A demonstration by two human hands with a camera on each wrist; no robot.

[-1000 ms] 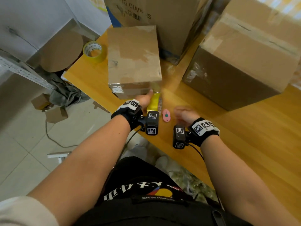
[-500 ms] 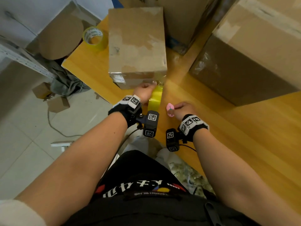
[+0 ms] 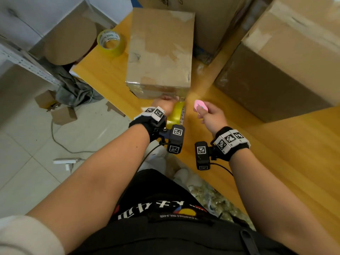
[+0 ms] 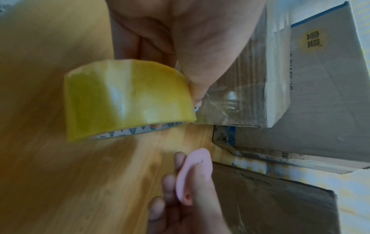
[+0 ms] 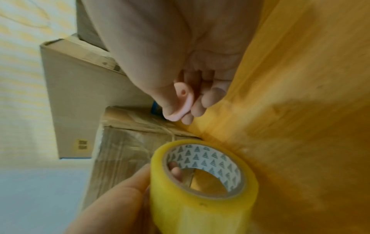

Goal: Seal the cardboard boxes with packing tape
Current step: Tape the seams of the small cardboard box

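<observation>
- The left hand [image 3: 164, 104] grips a yellow translucent roll of packing tape [image 3: 177, 113], fingers curled through its printed core and thumb on the outer face, right at the near lower corner of a small, worn brown cardboard box [image 3: 161, 50].
- A clear strip of tape [image 4: 218, 101] runs from the roll onto the near face of that box.
- The small box stands on the light wooden table [image 3: 276, 153], close to the table's near left edge.
- The right hand [image 3: 209, 115] pinches a small pink oval plastic cutter [image 3: 201, 105] between thumb and curled fingers, held above the table just to the right of the roll, not touching it.
- A second yellow tape roll [image 3: 111, 43] lies flat near the table's far left corner, beside the small box.
- A large brown cardboard box [image 3: 279, 70] stands towards the right of the table, and another printed cardboard box [image 3: 217, 21] stands behind the small one.
</observation>
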